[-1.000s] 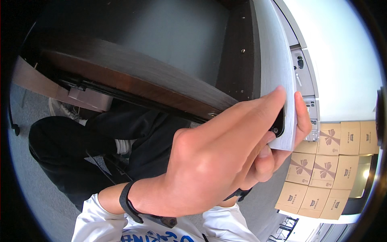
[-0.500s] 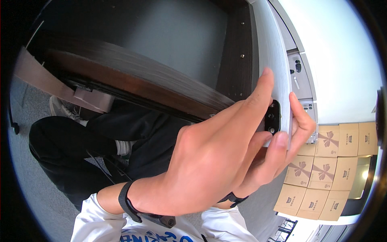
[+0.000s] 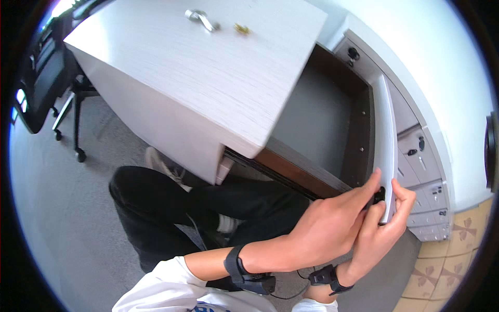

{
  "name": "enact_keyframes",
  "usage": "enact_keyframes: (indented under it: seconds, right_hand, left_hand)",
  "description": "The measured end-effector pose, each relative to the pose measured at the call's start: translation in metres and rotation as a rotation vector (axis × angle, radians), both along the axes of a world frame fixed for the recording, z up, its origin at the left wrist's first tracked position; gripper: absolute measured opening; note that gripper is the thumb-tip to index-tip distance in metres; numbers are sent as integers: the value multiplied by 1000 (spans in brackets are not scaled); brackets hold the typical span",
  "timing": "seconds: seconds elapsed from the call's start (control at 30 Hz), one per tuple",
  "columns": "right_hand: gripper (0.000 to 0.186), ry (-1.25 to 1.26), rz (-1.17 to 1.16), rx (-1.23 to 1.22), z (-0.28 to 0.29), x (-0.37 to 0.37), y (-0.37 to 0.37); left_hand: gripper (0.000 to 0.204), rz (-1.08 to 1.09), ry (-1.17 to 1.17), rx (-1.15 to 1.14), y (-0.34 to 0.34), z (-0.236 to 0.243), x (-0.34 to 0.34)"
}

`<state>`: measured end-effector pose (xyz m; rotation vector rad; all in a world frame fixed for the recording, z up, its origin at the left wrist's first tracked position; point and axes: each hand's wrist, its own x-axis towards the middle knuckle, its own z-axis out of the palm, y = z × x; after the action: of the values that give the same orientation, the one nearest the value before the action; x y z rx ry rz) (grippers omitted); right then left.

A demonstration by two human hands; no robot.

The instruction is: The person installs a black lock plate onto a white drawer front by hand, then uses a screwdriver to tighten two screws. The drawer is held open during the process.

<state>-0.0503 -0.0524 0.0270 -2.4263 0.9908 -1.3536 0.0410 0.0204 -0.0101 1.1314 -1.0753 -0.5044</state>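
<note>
A pulled-out dark drawer (image 3: pixel 319 125) has a pale front board (image 3: pixel 384 114) with a small black fitting (image 3: pixel 379 195) near its lower end. My left hand (image 3: pixel 327 226) lies across the inner side of that board, fingertips at the fitting, partly hiding it. My right hand (image 3: pixel 390 223) grips the board around its lower end, fingers on both faces. Both hands are closed on the board. Whether anything small is between the left fingers is hidden.
A pale desktop (image 3: pixel 182 67) holds a silver metal part (image 3: pixel 202 21) and small brass pieces (image 3: pixel 241 28). A black chair (image 3: pixel 41 83) stands left. Pale cabinets (image 3: pixel 416 151) and cardboard boxes (image 3: pixel 436 275) line the right. My bent black-trousered legs (image 3: pixel 150 203) rest below the desk.
The view has swung up and back, bringing the desktop and chair in. Both hands stay on the drawer board, their fingers shifted slightly around the fitting.
</note>
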Motion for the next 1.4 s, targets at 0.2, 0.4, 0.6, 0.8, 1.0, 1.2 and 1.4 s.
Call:
enact_keyframes:
  seconds: [0.2, 0.4, 0.6, 0.8, 1.0, 1.2, 1.4]
  right_hand:
    - [39, 39, -26, -10, -1, -1, 4]
    - [38, 56, -1, -21, -3, -5, 2]
    - [41, 44, 19, -75, -3, -3, 1]
    - [42, 46, 16, -106, -3, -4, -1]
    - [39, 52, 37, -145, -10, -9, -9]
    - [38, 15, 39, -104, -9, -6, -8]
    - [38, 46, 30, -154, -11, -9, -9]
  left_hand:
    - [49, 66, -395, 0, 56, 26, 36]
    - [19, 609, -754, -40, 126, 81, 118]
    - [15, 890, -1053, 411, 104, 118, 186]
    - [15, 783, -1296, 258, 94, 121, 201]
    - [20, 761, -1390, 393, 75, 102, 210]
    - [17, 813, -1360, 357, 99, 78, 233]
    - [15, 869, -1363, 239, 104, 84, 224]
